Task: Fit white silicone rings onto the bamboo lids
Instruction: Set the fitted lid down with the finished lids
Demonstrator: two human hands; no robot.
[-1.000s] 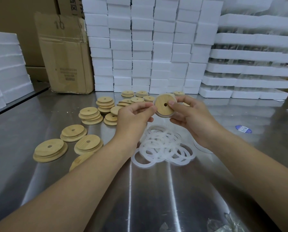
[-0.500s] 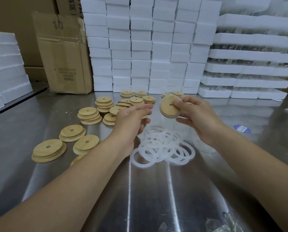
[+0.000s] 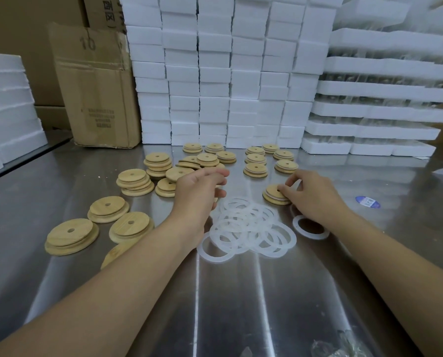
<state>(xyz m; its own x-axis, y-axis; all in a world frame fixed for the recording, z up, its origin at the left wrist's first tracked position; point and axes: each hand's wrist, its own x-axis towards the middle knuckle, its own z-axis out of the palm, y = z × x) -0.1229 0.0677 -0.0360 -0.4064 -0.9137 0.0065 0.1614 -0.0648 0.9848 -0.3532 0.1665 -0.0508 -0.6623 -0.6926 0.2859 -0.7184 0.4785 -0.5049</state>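
My right hand pinches a bamboo lid by its right edge; a white ring shows round the lid's side and it lies on the steel table. My left hand hovers with loosely curled fingers over the bare lids stacked to the left and holds nothing. A heap of white silicone rings lies between my wrists. One single ring lies partly under my right wrist. Several ringed lids sit at the back right.
Stacks of white foam blocks wall off the back of the table, with foam trays at the right and a cardboard box at the back left. A blue sticker and a crumpled plastic bag lie on the right.
My right hand has lowered the lid from mid-air down to the table on the right. My left hand let go of it and moved left toward the bare lids.
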